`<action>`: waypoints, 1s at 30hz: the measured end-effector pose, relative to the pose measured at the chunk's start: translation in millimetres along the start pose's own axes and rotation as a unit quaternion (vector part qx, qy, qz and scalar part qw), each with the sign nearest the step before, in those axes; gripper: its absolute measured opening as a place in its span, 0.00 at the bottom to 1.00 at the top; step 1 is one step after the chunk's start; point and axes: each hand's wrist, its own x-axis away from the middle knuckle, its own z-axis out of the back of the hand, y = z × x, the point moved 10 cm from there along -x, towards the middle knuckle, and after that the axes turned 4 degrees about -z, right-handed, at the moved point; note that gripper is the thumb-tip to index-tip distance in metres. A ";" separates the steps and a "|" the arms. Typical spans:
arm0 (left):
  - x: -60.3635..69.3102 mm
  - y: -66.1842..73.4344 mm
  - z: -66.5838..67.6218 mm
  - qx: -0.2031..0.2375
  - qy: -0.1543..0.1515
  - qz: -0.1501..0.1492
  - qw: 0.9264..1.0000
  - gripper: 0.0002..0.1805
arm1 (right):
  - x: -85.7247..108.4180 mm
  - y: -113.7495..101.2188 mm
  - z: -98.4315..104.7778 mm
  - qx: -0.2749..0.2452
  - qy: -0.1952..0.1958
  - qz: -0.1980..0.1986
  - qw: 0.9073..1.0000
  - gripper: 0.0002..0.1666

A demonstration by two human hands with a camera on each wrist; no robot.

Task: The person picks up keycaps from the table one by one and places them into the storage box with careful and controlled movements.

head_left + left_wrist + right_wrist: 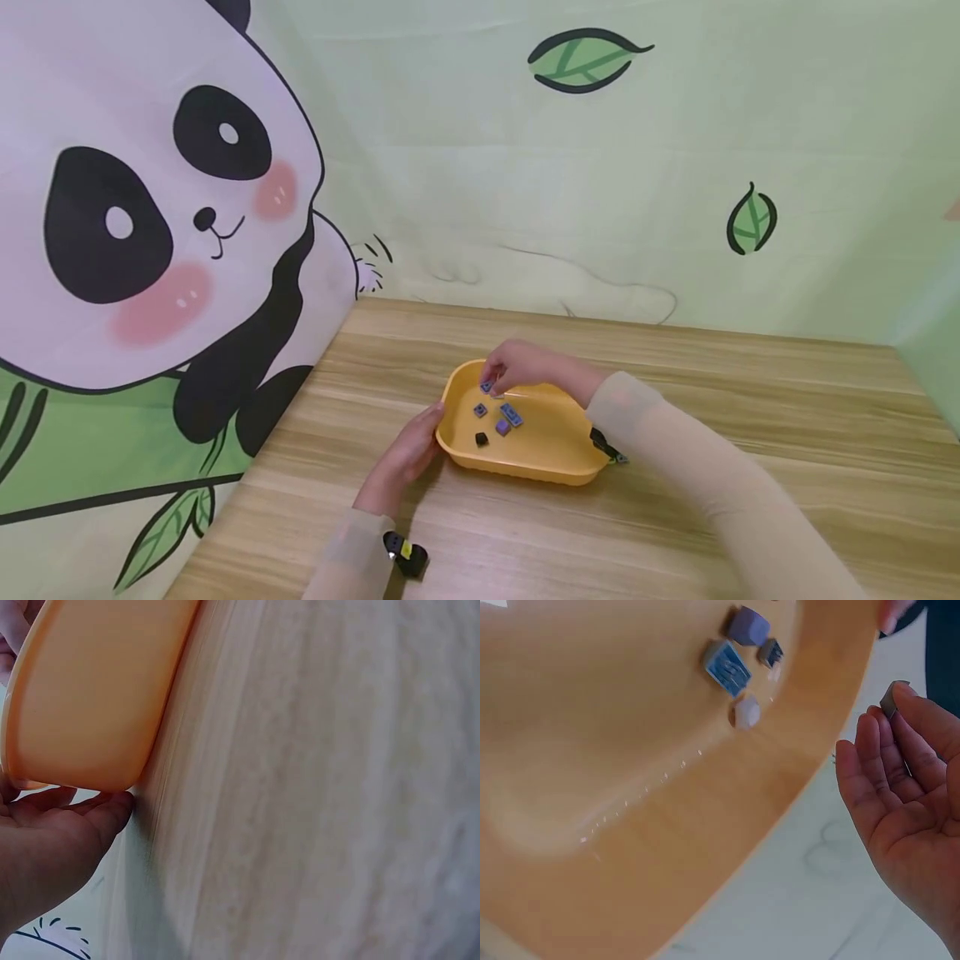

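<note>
A shallow yellow tray (pixel 555 442) stands on the wooden table. My left hand (pixel 411 446) rests against the tray's left end; in the left wrist view its fingers (pixel 111 814) press the outer wall from outside. Over the far left part of the tray, my right hand (pixel 521 364) pinches a small blue-grey block (pixel 889 699) between thumb and fingertips. Inside the tray lie a longer blue block (pixel 511 414), a purple block (pixel 502 427), a small grey-blue block (pixel 480 410) and a black block (pixel 482 439). A whitish piece (pixel 746 712) lies near the blue one.
Wooden tabletop (pixel 675 533) surrounds the tray. Behind it rises a pale green backdrop (pixel 465 167) with printed leaves, and a printed panda (pixel 247 333) covers the left side. A black wrist camera (pixel 407 557) sits beside the left sleeve.
</note>
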 end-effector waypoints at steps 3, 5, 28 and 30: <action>0.7 0.5 0.4 -0.002 0.000 0.000 1.000 0.31 | -6.7 -0.5 -8.8 0.018 -0.007 0.002 1.000 0.14; 0.8 0.3 -0.8 -0.007 -0.006 -0.001 1.000 0.30 | -10.1 1.4 -16.1 0.032 -0.016 0.000 0.999 0.14; 0.4 1.4 0.3 -0.016 -0.007 -0.001 1.000 0.31 | -35.1 -1.5 -53.6 0.072 -0.036 0.007 0.997 0.12; 0.3 1.5 0.4 -0.016 -0.010 -0.003 1.000 0.31 | -36.5 -4.4 -55.1 0.082 -0.036 0.012 0.996 0.11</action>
